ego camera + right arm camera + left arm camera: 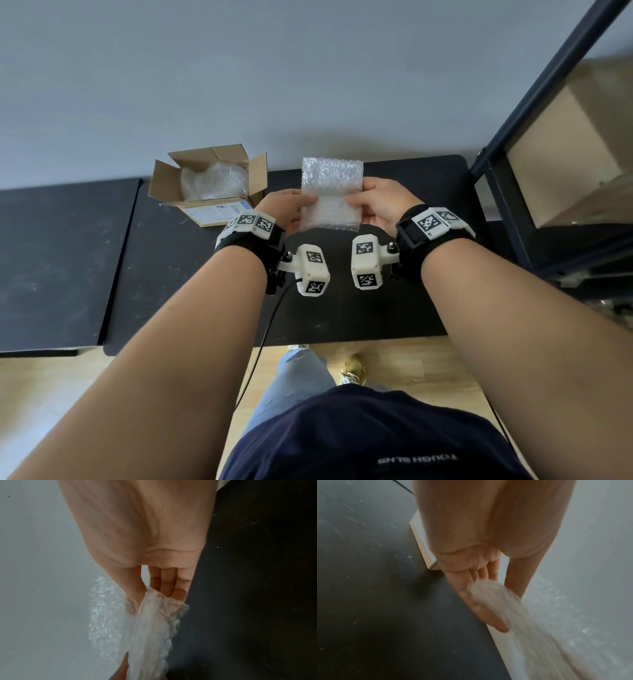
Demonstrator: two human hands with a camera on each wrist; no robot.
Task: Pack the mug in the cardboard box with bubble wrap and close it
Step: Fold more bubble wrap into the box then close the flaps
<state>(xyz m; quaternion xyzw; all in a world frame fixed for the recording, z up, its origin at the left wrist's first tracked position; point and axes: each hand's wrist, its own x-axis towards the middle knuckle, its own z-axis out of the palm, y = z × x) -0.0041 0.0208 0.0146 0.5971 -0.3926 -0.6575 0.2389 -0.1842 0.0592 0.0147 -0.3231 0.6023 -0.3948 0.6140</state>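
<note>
A rectangular sheet of bubble wrap (331, 192) is held up over the black table, just right of the cardboard box. My left hand (289, 209) pinches its left edge between thumb and fingers, and my right hand (375, 204) pinches its right edge. The wrist views show each pinch close up: the left hand (481, 595) on the bubble wrap (539, 635), the right hand (159, 588) on the bubble wrap (150, 628). The cardboard box (209, 185) stands open, flaps up, with a bundle wrapped in bubble wrap (214, 181) inside. No bare mug shows.
The black table (171, 274) reaches the grey wall behind. A second dark tabletop (51, 260) adjoins on the left. A dark metal shelf frame (507, 144) with a large cardboard box (575, 144) stands at the right. A cable (263, 339) hangs from my left wrist.
</note>
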